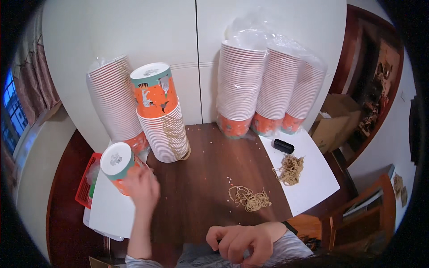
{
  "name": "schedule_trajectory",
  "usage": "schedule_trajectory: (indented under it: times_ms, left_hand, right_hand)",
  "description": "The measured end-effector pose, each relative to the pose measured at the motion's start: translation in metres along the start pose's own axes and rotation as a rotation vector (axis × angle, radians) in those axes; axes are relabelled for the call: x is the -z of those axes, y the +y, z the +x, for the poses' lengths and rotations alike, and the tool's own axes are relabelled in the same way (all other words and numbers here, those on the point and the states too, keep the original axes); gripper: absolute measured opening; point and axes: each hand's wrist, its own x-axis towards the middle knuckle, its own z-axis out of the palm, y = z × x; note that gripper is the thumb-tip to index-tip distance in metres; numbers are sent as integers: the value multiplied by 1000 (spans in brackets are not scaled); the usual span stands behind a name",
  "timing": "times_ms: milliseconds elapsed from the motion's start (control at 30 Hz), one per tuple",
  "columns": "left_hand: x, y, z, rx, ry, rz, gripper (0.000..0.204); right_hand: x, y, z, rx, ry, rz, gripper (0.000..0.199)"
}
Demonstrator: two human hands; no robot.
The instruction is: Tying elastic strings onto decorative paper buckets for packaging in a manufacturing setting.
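Observation:
At the left, my left hand (142, 187) is at the side of an upside-down paper bucket (117, 160), orange with a green band and white base. Its fingers are blurred by motion but appear closed on the bucket's side. Low in front of me, my right hand (243, 243) is curled, with a bit of something dark showing at its fingers; what it holds is mostly hidden. Beyond my left hand stands an upside-down stack of nested paper buckets (163, 134), with tan cord draped down its right side.
Plastic-wrapped bucket stacks stand at the back left (111, 96) and back right (241, 85). Bundles of tan cord lie on the brown table (254, 199) and white board (291, 169), near a black object (283, 146). A red basket (85, 192) sits at the left, a cardboard box (335, 118) at the right.

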Motion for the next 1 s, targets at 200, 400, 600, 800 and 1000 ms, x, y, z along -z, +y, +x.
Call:
schedule_trajectory:
  times_ms: [200, 400, 600, 800, 1000]
  left_hand:
    - [36, -38, 19, 230, -91, 314, 33]
    - [30, -60, 12, 353, -210, 66, 21]
    - [37, -69, 27, 375, -134, -27, 21]
    - [45, -70, 47, 304, -55, -7, 20]
    - [99, -45, 54, 330, 239, -345, 16]
  right_hand:
    - [3, -11, -9, -83, -2, 72, 4]
    - [6, -17, -12, -154, -14, 119, 4]
    - [13, -34, -29, -214, -26, 168, 5]
    - [9, -33, -26, -262, -32, 191, 6]
    - [34, -24, -61, -343, -102, 233, 3]
